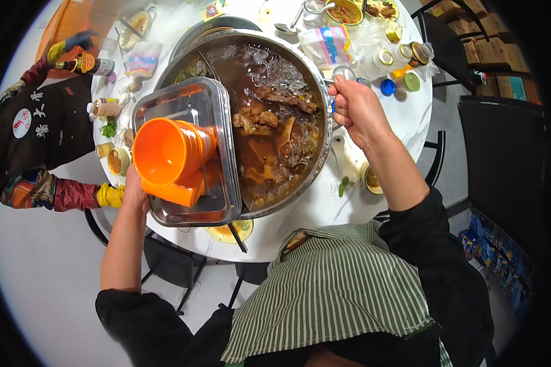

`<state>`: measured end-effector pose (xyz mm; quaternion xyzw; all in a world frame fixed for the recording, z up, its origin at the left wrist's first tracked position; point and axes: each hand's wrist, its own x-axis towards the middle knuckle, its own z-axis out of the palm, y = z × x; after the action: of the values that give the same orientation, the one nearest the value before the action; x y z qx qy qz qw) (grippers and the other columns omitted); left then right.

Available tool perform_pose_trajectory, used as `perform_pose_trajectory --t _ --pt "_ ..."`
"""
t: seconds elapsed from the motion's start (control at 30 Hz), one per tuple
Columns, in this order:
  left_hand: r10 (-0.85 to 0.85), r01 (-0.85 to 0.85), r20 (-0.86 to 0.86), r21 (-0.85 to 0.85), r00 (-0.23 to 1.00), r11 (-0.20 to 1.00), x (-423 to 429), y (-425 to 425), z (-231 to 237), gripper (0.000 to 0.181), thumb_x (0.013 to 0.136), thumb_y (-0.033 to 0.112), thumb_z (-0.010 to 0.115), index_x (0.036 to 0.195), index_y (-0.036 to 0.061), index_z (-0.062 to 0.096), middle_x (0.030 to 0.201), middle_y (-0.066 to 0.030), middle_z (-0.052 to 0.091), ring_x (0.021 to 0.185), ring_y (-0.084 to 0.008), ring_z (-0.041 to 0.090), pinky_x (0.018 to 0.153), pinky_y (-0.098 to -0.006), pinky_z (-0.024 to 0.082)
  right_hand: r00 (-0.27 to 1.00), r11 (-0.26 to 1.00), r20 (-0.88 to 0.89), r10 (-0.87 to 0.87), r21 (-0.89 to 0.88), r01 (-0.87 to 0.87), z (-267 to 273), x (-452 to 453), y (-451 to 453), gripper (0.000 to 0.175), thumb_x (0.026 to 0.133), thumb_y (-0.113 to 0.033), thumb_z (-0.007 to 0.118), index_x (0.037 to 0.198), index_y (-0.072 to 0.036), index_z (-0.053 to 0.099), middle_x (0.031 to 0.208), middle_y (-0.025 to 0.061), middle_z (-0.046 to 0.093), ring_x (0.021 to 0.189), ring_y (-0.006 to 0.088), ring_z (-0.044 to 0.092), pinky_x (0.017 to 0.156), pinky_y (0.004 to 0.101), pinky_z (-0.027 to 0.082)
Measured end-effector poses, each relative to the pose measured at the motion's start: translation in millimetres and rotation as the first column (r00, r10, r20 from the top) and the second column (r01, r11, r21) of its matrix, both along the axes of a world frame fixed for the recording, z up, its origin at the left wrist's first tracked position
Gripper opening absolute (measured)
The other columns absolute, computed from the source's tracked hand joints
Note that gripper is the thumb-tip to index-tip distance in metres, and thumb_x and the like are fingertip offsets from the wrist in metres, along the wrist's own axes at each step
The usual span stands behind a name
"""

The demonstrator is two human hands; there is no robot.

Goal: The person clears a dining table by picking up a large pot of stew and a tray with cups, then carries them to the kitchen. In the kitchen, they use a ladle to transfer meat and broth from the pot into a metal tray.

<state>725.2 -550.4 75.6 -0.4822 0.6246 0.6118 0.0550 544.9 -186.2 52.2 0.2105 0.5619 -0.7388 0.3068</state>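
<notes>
My left hand [137, 195] grips the near left side of a stack of rectangular metal trays [197, 213]. In the top tray sit orange plastic cups [160, 151], some nested and one lying on its side. The stack hangs over the left part of a large round metal pot [323, 151] and hides some of it. My right hand [356, 108] is closed around the loop handle on the pot's right side. Dark brown broth [229, 69] with chunks of meat [255, 120] and bones fills the visible part. A metal divider [209, 64] crosses the pot.
The round white table [298, 234] carries clear bottles [379, 64], tissue packs [326, 43], used bowls [344, 11] and a yellow plate [234, 231] with chopsticks. At left, a gloved co-worker [41, 124] holds a dark bottle [92, 65]. Black chairs [170, 261] stand around.
</notes>
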Motion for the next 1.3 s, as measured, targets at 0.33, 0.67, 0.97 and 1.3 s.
perform_pose_trajectory --t 0.33,0.67,0.97,1.3 --pt "-0.061 0.061 0.006 0.066 0.998 0.996 79.8 43.7 21.9 0.04 0.094 0.033 0.054 0.116 0.0001 0.055 0.102 -0.0073 0.064 0.086 -0.0136 0.064 0.073 -0.0259 0.051 0.999 1.0 0.03 -0.03 -0.001 0.03 17.3 83.0 60.2 0.026 0.097 -0.024 0.049 0.081 -0.004 0.052 0.057 -0.007 0.036 0.045 0.0035 0.025 0.041 0.0201 0.023" --pt "-0.232 0.232 -0.01 0.043 0.973 0.972 97.6 73.7 23.8 0.049 0.093 0.041 0.054 0.114 -0.0032 0.054 0.103 -0.0082 0.063 0.09 -0.0132 0.062 0.076 -0.0268 0.05 0.991 0.99 -0.044 -0.124 -0.07 0.121 11.7 149.5 116.0 0.026 0.096 -0.024 0.05 0.079 -0.004 0.051 0.057 -0.0061 0.037 0.044 0.0042 0.026 0.039 0.0205 0.023" --pt "-0.309 0.316 -0.086 0.08 0.947 0.945 90.9 132.4 1.5 0.04 0.092 0.036 0.055 0.109 -0.0002 0.057 0.097 -0.0076 0.063 0.087 -0.0151 0.063 0.074 -0.0279 0.051 0.958 0.957 -0.028 -0.285 -0.07 0.282 13.0 211.9 188.8 0.029 0.099 -0.025 0.044 0.078 -0.005 0.05 0.056 -0.0066 0.034 0.042 0.0036 0.023 0.039 0.0202 0.021" --pt "-0.41 0.426 -0.14 0.118 0.901 0.897 99.3 269.8 29.3 0.04 0.091 0.031 0.058 0.116 -0.0001 0.055 0.102 -0.0085 0.064 0.087 -0.0169 0.066 0.074 -0.0284 0.053 0.919 0.916 -0.058 -0.389 -0.131 0.38 19.3 250.3 317.7 0.028 0.098 -0.025 0.047 0.077 -0.006 0.049 0.054 -0.008 0.032 0.042 0.0031 0.021 0.039 0.0217 0.019"
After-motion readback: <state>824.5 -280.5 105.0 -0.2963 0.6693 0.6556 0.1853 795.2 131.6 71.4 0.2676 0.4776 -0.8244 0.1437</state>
